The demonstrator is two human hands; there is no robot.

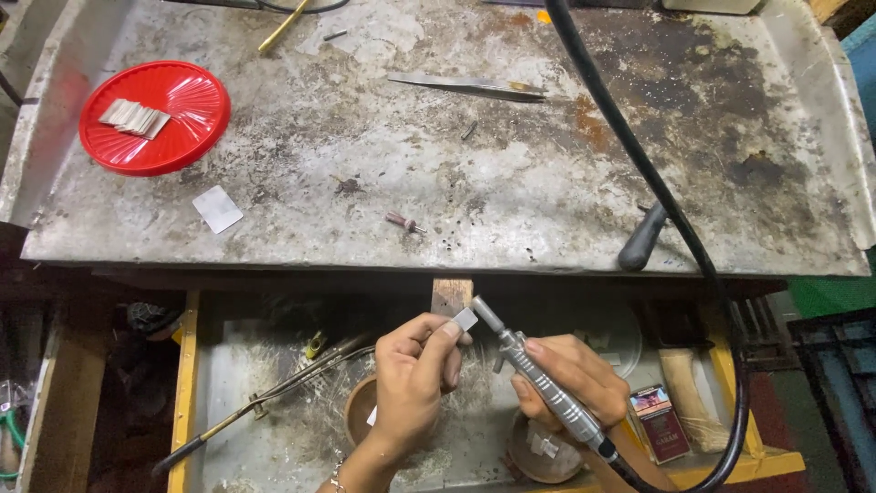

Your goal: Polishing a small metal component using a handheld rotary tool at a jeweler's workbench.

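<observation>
fingers of my left hand [415, 374] pinch a small metal plate [465, 318] against the wooden peg [452, 294] below the tabletop [474, 173]. my right hand [570, 379] grips a ribbed rotary handpiece [543, 383], its tip seemingly touching the plate. more plates [134, 118] lie stacked on a red lid [153, 117], well apart, with tweezers [470, 86] beyond.

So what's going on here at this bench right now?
A person is working a small metal piece with a rotary handpiece. The left hand pinches the piece against a wooden bench peg, while the right hand holds the handpiece like a pen, its tip at the piece's edge. A black flexible shaft runs from the tool up across the worn metal bench top. More small metal pieces lie on a red lid.
</observation>
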